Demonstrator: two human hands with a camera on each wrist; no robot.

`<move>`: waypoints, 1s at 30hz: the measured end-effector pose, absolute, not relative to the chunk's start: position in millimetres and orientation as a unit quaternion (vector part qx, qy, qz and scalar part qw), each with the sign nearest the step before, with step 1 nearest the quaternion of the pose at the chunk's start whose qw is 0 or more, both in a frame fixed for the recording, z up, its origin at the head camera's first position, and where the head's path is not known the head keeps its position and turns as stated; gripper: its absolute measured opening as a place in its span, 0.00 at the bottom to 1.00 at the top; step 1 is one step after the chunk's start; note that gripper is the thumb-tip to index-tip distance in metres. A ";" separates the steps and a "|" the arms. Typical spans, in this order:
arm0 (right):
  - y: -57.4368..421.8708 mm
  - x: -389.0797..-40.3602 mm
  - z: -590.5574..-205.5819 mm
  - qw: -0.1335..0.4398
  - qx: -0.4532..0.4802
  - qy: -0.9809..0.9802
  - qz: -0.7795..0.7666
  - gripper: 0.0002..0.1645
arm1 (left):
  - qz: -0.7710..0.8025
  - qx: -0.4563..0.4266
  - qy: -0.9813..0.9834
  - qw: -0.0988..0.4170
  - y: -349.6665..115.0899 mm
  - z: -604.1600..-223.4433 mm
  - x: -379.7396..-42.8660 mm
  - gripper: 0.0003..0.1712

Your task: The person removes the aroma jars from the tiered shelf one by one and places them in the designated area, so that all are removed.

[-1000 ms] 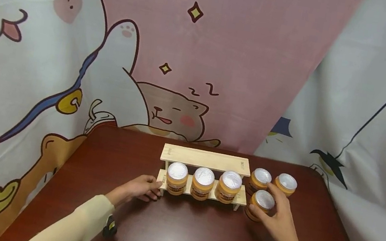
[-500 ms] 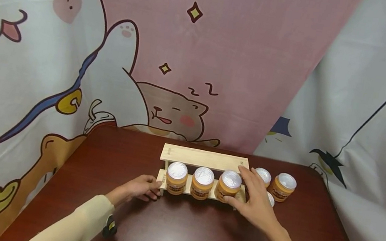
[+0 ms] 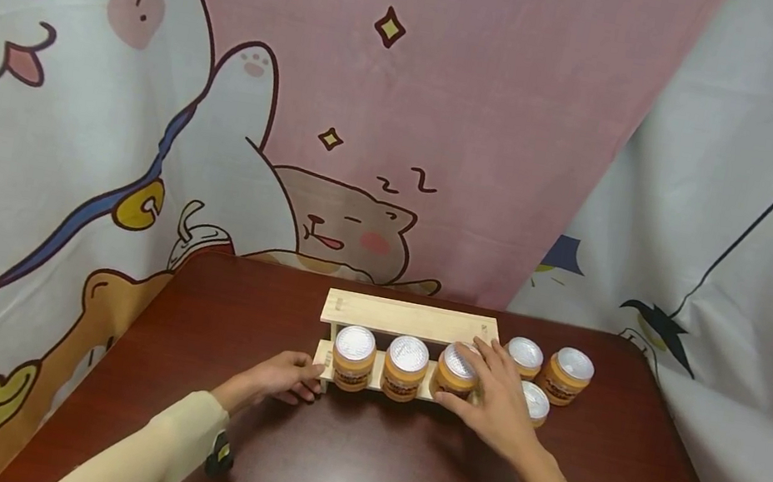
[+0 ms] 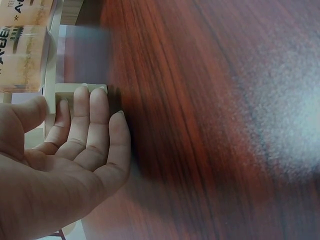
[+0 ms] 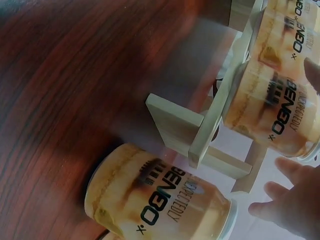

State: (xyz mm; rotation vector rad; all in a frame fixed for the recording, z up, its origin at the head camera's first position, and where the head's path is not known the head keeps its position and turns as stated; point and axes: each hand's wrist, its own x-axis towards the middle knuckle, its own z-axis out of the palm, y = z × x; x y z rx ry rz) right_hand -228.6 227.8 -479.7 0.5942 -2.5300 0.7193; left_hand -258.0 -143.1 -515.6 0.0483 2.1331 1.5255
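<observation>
In the head view a two-step wooden rack (image 3: 412, 318) bears three orange-labelled jars with silver lids on its lower step: a left jar (image 3: 353, 358), a middle jar (image 3: 404, 368) and a right jar (image 3: 453, 376). My left hand (image 3: 280, 376) holds the lower step's left end, thumb on top and fingers beneath; the left wrist view shows the thumb (image 4: 36, 111) against the wood. My right hand (image 3: 498, 398) is spread around the right jar, fingers over its lid, thumb at its front. In the right wrist view the lower fingertips (image 5: 286, 165) show a gap from the jar.
Three more such jars stand on the dark wooden table right of the rack: a back jar (image 3: 524, 356), a far-right jar (image 3: 565, 377) and a front jar (image 3: 535, 403) partly behind my right hand. A cartoon-printed cloth (image 3: 496, 123) hangs behind the table.
My right hand has moved left from the front jar on the table to the rack's right jar, its fingers now further over the lid. The left hand stays at the rack's end.
</observation>
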 end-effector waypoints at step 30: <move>225.1 -232.6 -446.9 0.239 0.194 -0.896 0.319 0.43 | 0.560 0.021 0.787 0.256 -142.3 -511.3 -253.8 0.17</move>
